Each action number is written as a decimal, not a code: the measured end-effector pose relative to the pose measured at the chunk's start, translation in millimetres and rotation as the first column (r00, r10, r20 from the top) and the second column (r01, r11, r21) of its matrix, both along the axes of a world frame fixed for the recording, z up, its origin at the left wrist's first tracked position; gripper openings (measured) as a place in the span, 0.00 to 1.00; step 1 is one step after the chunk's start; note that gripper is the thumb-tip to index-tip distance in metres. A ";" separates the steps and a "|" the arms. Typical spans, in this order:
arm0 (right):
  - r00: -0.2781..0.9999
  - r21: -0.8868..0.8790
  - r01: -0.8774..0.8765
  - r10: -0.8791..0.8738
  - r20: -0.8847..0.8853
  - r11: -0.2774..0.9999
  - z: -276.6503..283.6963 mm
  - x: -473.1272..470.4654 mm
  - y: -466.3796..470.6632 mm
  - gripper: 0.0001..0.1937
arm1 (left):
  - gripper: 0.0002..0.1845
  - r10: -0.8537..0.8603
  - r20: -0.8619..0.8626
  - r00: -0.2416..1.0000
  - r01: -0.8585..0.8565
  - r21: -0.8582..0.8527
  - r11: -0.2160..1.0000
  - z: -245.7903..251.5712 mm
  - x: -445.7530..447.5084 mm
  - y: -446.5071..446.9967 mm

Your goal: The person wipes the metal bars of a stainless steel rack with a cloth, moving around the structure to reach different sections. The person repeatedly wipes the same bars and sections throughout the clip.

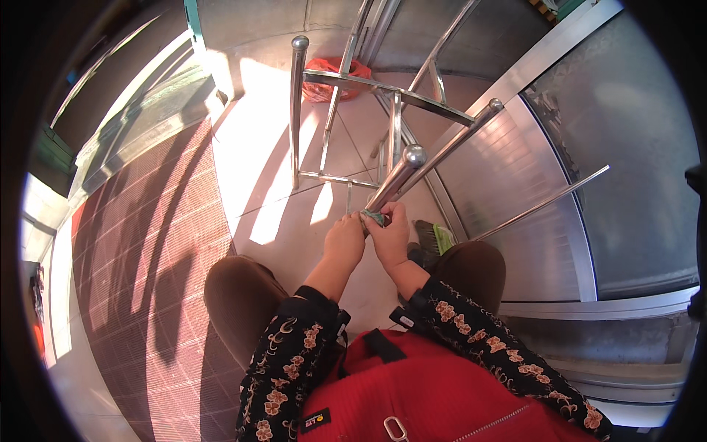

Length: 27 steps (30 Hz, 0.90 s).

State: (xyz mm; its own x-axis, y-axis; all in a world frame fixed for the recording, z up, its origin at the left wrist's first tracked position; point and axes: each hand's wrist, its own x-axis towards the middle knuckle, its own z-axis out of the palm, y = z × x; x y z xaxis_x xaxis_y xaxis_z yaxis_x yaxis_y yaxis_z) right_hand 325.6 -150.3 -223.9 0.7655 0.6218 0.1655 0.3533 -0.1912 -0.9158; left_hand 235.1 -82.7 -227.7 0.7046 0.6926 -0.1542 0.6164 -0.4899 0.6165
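Before me stands a shiny stainless-steel frame (395, 124) with tubular posts, ball-shaped caps and thin crossbars. The nearest post (393, 179) leans between my knees, its cap towards me. Low on this post, my left hand (343, 238) is closed around it from the left, fingertips partly hidden. My right hand (393, 235) pinches a small crumpled green cloth (374, 216) against the same post. Both hands are close together, almost touching at the cloth.
A red plastic bag (331, 91) lies behind the frame. Near my right knee are green-and-dark broom bristles (439, 238) and a thin metal rod (547, 201). Metal-framed panels (635, 166) rise at right. A reddish-brown mat (160, 265) covers the floor at left.
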 end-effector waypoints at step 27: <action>0.972 0.296 -0.192 0.222 -0.071 0.936 2.8 6.8 -0.5 0.20 | 0.29 0.143 0.456 0.879 -0.136 -0.047 0.990 39.6 5.4 -2.1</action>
State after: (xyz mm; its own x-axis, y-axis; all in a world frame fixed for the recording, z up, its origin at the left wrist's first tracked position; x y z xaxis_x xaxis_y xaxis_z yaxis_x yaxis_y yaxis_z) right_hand 332.3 -150.8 -221.1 0.6467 0.7065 0.2873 0.2590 0.1508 -0.9540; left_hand 240.5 -84.8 -188.1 0.5954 0.7891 0.1512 0.3261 -0.4093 0.8521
